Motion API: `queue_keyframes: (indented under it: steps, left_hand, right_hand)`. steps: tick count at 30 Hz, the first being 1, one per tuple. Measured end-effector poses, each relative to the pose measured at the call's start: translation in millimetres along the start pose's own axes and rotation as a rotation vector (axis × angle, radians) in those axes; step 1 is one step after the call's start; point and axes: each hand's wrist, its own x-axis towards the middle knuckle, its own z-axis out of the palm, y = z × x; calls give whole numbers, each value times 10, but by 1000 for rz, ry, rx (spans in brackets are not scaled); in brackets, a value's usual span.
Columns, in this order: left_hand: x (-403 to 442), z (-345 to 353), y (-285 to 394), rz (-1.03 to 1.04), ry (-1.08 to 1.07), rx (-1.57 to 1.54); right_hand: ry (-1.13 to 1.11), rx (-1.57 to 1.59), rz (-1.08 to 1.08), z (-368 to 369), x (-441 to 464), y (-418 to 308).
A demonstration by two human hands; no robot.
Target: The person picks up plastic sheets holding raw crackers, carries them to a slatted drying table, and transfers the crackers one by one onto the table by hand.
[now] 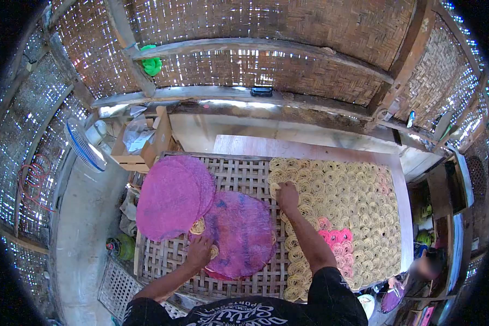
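My right hand [288,195] is closed on a pale coil of noodles [274,190] at the left edge of the rows of coils. Beside the purple round sheets, my left hand [200,249] is curled with a small yellowish noodle coil [214,251] against it. Another noodle coil [198,226] lies just beyond its fingertips, at the edge of the sheets. One stack of purple round sheets [171,198] is at the left, and a darker purple round sheet [239,233] overlaps it on the right. My fingers partly hide what the left hand grips.
The woven bamboo tray [244,169] bears many pale noodle coils [358,201] and a patch of pink coils [339,244]. A cardboard box [160,133], a fan [84,145] and a green gas cylinder [124,247] stand to the left. Another person [418,274] is at the right.
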Motion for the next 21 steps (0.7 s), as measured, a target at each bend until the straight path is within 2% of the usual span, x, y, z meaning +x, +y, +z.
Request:
queue_keyframes:
  steps: [2, 5, 7, 8, 9, 11, 14, 17, 19, 21]
  left_hand:
    - [19, -6, -35, 5, -24, 22]
    - [-39, 115, -125, -25, -100, -144]
    - [-18, -124, 3, -123, -264, -271]
    - [-36, -203, 87, -179, -349, -335]
    - [-98, -186, 132, -164, -293, -505]
    - [-286, -152, 227, -145, -167, -837]
    - [-145, -563, 675, 40, -116, -680]
    - [-119, -37, 507, 24, 86, -603]
    - [56, -17, 380, -435, 176, -585]
    - [205, 367, -106, -534, 278, -222]
  right_hand:
    - [103, -38, -8, -281, -115, -170]
    - [235, 3, -28, -427, -476, -416]
    - [-21, 209, 121, -189, -856, -541]
    - [-311, 403, 91, -213, -1074, -616]
    - [-609, 596, 54, -343, -1299, -759]
    - [-1133, 908, 415, -520, -1736, -1156]
    - [-1346, 1188, 696, -838, -1916, -1513]
    - [-907, 1354, 613, 98, -2105, -1021]
    - [-724, 1137, 476, -350, -1734, -913]
    - [-331, 885, 289, -530, -1418, -833]
